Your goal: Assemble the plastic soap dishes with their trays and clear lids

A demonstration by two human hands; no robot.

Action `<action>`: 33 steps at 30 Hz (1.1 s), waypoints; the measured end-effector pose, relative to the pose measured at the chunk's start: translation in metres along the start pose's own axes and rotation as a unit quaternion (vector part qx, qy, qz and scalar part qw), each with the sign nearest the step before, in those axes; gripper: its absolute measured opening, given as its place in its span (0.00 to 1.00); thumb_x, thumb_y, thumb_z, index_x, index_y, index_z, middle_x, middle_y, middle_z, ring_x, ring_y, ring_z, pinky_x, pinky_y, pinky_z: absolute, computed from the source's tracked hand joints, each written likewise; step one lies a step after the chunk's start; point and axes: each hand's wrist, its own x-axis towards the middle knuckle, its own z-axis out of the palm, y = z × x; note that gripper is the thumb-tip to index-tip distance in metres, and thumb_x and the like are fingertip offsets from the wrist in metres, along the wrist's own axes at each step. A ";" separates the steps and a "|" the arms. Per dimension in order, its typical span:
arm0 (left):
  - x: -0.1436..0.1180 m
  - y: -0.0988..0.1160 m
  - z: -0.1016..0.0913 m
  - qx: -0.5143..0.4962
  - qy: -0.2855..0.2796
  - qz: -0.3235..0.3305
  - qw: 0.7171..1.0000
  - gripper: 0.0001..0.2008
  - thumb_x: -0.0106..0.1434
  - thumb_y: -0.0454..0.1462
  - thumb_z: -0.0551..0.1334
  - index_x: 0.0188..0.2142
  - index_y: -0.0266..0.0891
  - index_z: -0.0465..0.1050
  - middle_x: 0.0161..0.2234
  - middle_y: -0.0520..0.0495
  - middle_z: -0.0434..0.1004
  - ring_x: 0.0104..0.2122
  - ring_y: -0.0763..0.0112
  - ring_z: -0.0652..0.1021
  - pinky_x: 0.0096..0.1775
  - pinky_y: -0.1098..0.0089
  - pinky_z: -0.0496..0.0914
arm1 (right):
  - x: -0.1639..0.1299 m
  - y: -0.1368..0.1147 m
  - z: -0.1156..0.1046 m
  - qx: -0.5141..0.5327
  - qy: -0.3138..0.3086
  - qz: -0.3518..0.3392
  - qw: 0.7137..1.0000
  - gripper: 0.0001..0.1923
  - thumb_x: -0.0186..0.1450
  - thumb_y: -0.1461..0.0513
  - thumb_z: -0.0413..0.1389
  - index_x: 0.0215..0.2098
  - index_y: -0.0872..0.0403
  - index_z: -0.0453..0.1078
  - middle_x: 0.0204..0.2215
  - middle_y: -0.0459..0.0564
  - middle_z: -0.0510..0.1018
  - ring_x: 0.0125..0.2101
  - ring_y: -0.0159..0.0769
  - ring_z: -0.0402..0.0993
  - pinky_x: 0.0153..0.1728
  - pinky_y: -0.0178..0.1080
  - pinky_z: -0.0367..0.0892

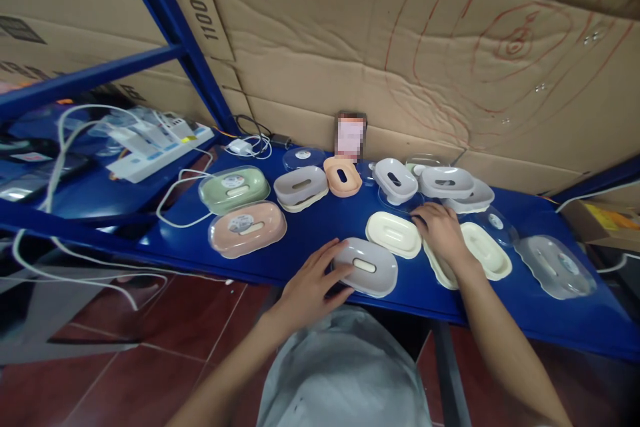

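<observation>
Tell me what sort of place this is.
Probably a small packing or assembly workstation in a storeroom. A blue metal shelf serves as the bench, flattened cardboard lines the wall behind, and many plastic soap dishes lie in rows; the left hand touches a grey soap dish.

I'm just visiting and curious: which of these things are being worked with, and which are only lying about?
In hand:
left hand on the grey dish
right hand on the cream dish, beside the cream tray

Lying about:
power strip
charger
cardboard
</observation>
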 end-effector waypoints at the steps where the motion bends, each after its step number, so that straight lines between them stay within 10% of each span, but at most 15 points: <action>1: 0.000 0.000 0.000 -0.001 0.001 0.001 1.000 0.15 0.72 0.39 0.68 0.57 0.44 0.76 0.71 0.37 0.65 0.71 0.46 0.67 0.65 0.46 0.73 | 0.000 -0.001 0.000 0.016 0.008 0.001 1.000 0.17 0.78 0.55 0.48 0.46 0.52 0.78 0.48 0.57 0.85 0.57 0.52 0.77 0.62 0.59 0.62; 6: -0.001 -0.001 0.002 -0.002 0.005 0.004 1.000 0.15 0.72 0.40 0.67 0.56 0.42 0.75 0.70 0.36 0.65 0.70 0.47 0.69 0.66 0.47 0.73 | -0.028 -0.028 -0.012 0.276 0.081 0.078 0.955 0.17 0.80 0.48 0.47 0.53 0.48 0.70 0.52 0.55 0.81 0.57 0.46 0.78 0.59 0.51 0.71; 13: -0.002 0.000 0.003 -0.005 0.004 -0.042 0.999 0.37 0.69 0.43 0.72 0.72 0.47 0.59 0.71 0.36 0.64 0.68 0.50 0.73 0.63 0.51 0.76 | -0.064 -0.094 0.003 0.597 0.102 0.254 0.754 0.23 0.75 0.42 0.53 0.55 0.48 0.71 0.32 0.45 0.76 0.27 0.35 0.77 0.26 0.38 0.74; 19: 0.000 0.000 0.002 0.016 -0.002 -0.018 1.000 0.33 0.71 0.42 0.70 0.71 0.51 0.63 0.72 0.37 0.62 0.69 0.48 0.71 0.65 0.49 0.74 | -0.081 -0.111 0.021 0.407 0.114 0.176 0.889 0.20 0.79 0.48 0.49 0.61 0.46 0.73 0.58 0.55 0.78 0.50 0.43 0.80 0.54 0.51 0.77; 23: -0.001 0.000 0.002 0.000 0.012 -0.022 1.000 0.29 0.72 0.44 0.69 0.69 0.48 0.66 0.71 0.36 0.63 0.68 0.49 0.71 0.65 0.50 0.74 | -0.090 -0.109 0.020 0.259 0.047 0.019 0.964 0.26 0.78 0.50 0.53 0.71 0.43 0.65 0.74 0.55 0.62 0.74 0.53 0.57 0.71 0.62 0.60; 33: -0.006 -0.010 0.000 -0.115 0.008 -0.046 0.992 0.31 0.72 0.45 0.69 0.71 0.54 0.63 0.73 0.39 0.62 0.69 0.53 0.71 0.66 0.51 0.73 | -0.091 -0.109 0.003 0.126 -0.056 -0.204 0.969 0.33 0.78 0.61 0.52 0.79 0.44 0.51 0.76 0.51 0.59 0.77 0.49 0.51 0.74 0.65 0.55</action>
